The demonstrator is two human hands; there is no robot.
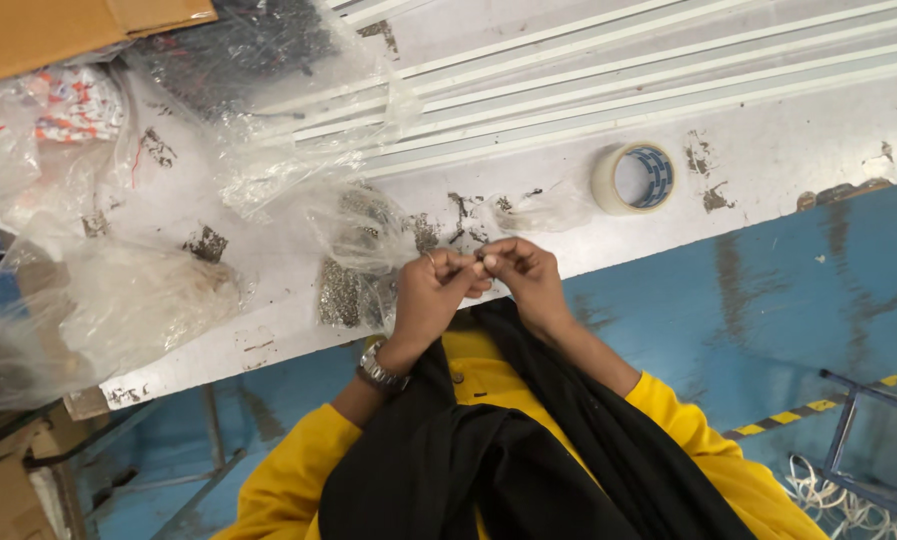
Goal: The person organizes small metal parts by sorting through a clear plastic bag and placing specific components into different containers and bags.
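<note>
Yellow sleeves and a black scarf frame the bottom of the view as a person bends over a scuffed white worktop [768,160], both hands meeting at the picture's centre. The left hand [430,292], a metal wristwatch [380,370] on its wrist, and the right hand [528,275] come together fingertip to fingertip, the fingers [458,268] of each pinched narrow around a tiny pale part [479,266] held between them. The piece is too small to identify; its long axis, as far as can be told, runs across from one hand to the other, roughly nine to three o'clock, and neither hand is clearly nearer to it, since both appear to touch it where the fingertips meet.

At about nine o'clock from the hands, just beside the left one, lies a clear plastic bag of small grey metal parts [346,290], its mouth crumpled open toward the fingers. More crinkled clear plastic bags [118,290] spread over the worktop out to ten o'clock, one holding dark pieces, with a brown cardboard box [58,30] at the far corner. At two o'clock, well apart from the hands, a roll of clear packing tape [633,178] with a blue-printed core rests flat. Long white metal channels [618,70] run across the worktop at twelve o'clock. Below the worktop edge, a blue floor [768,300] with a yellow-and-black hazard stripe shows at four o'clock.
</note>
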